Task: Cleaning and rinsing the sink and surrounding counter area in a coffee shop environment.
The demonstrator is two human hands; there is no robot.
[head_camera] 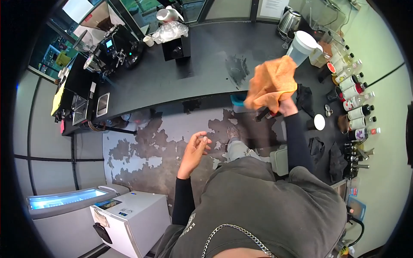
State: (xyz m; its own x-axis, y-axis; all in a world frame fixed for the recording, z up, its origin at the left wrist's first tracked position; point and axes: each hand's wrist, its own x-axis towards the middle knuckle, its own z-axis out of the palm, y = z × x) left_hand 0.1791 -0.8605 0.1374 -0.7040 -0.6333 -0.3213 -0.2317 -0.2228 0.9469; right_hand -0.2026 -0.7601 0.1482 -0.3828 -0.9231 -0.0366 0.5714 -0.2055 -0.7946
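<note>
An orange cloth (pixel 272 84) hangs bunched from my right hand (pixel 288 107), slightly blurred, above the near edge of the dark countertop (pixel 206 64). Beyond the cloth stands a white-lidded plastic pitcher (pixel 301 46), partly covered by it. A dark wet smear (pixel 237 69) marks the counter left of the cloth. My left hand (pixel 193 154) is held over the floor with its fingers loosely curled and nothing in it.
A coffee grinder and machine (pixel 119 48) stand at the left, a black box (pixel 176 48) at the back. Syrup bottles (pixel 353 101), a lidded cup (pixel 318 122) and dark cloths (pixel 337 161) line the right counter. A small white fridge (pixel 135 219) is at lower left.
</note>
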